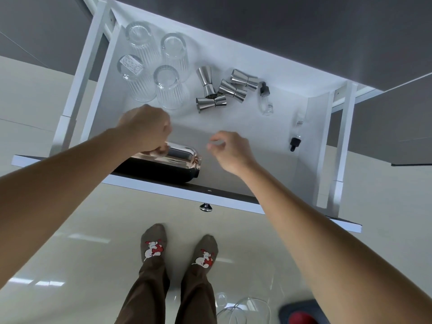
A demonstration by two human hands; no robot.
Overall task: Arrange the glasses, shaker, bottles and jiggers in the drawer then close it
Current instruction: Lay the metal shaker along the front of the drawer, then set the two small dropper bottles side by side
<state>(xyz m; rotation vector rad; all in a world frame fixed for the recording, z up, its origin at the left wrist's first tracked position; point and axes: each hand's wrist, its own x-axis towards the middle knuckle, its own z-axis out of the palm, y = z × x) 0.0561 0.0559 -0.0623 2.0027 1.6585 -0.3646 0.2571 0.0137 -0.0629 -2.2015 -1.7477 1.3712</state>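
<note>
The white drawer (311,146) stands pulled out. Several ribbed glasses (168,87) stand upside down at its back left. Several steel jiggers (211,102) lie in the middle, and a small dropper bottle (266,99) lies to their right. A second dropper bottle (296,134) rests against the right wall. A shiny rose-gold and black shaker (173,164) lies on its side at the front left. My left hand (147,129) is curled over the shaker's near end, fingers touching it. My right hand (230,150) hovers just right of the shaker, fingers apart and holding nothing.
The drawer front (163,187) with a round metal knob (205,207) faces me. White rails (343,127) flank the drawer. My socked feet (154,244) stand on pale glossy floor tiles. A glass object, a cable and a dark-and-red item lie on the floor at lower right.
</note>
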